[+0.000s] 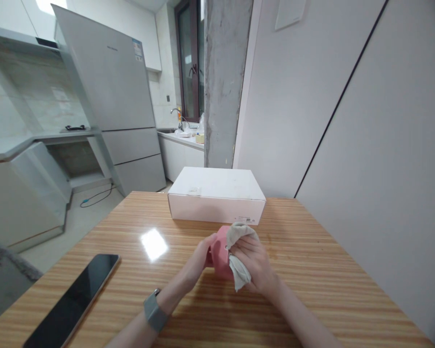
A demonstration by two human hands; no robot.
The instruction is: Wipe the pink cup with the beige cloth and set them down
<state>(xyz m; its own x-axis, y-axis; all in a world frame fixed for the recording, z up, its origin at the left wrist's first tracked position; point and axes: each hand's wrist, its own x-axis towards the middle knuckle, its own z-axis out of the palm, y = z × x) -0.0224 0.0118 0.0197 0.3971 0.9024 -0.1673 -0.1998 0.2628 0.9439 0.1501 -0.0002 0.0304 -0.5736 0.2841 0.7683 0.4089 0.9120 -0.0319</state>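
My left hand (pixel 199 257) grips a small pink object (pixel 220 256) from its left side, just above the wooden table (pixel 311 270). My right hand (pixel 255 263) presses a beige-grey cloth (pixel 239 251) against the pink object's right side and top, fingers closed on the cloth. A grey watch (pixel 154 310) sits on my left wrist. What the pink object is I cannot make out; most of it is hidden by the hands and cloth.
A closed white box (pixel 216 195) stands just behind my hands. A dark phone (pixel 74 299) lies at the table's left front. A white wall runs along the right. Beyond the table stand a fridge (pixel 112 96), a counter with a sink (pixel 181 135) and a concrete pillar (pixel 224 82).
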